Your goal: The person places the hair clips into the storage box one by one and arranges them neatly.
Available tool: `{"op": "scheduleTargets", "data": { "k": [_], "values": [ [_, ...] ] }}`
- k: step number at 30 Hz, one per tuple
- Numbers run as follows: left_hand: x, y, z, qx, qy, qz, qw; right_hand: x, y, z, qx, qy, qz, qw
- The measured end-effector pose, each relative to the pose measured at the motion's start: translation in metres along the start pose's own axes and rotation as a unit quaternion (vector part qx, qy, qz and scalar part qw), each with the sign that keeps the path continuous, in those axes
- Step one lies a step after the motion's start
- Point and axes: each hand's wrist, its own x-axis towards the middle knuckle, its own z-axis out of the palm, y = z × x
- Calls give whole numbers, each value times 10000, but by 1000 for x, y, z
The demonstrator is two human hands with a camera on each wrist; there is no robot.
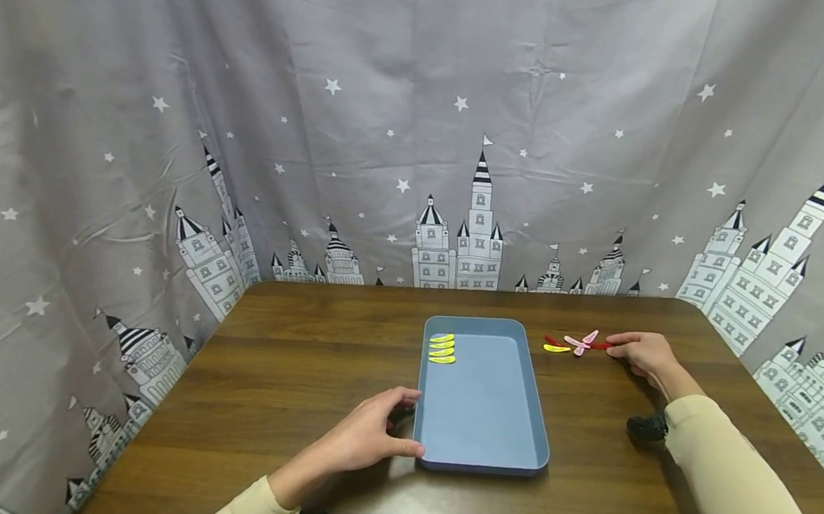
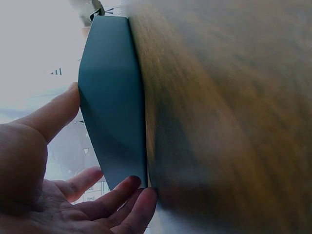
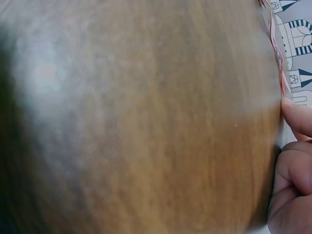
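Note:
A blue-grey tray (image 1: 484,400) lies on the wooden table, with several yellow snap hair clips (image 1: 442,348) in a column at its upper left. My left hand (image 1: 369,431) rests against the tray's left side, thumb near the front corner and fingers spread; the left wrist view shows its fingers (image 2: 100,207) along the outer wall. Right of the tray is a small pile: pink hair clips (image 1: 581,342) crossed over each other, a yellow hair clip (image 1: 556,349) and red ones. My right hand (image 1: 647,358) pinches the end of a red hair clip (image 1: 599,346) at the pile's right side.
Behind the brown table (image 1: 318,346) hangs a grey curtain (image 1: 393,126) printed with castles and stars. Black wrist straps (image 1: 647,427) show below the right hand and by the left cuff.

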Motion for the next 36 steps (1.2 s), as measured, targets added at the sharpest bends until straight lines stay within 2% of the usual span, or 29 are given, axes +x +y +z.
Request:
{"op": "scheduleTargets", "data": {
  "k": [19, 32, 36],
  "values": [
    [1, -1, -1, 88, 11, -9, 10000, 0, -1, 4, -228, 266, -53, 9994],
    [-1, -1, -1, 122, 25, 53, 9999, -2, 1, 4, -309, 232, -97, 9992],
    [-2, 1, -1, 126, 103, 167, 9997, -3, 0, 3, -278, 126, -82, 9995]
  ]
}}
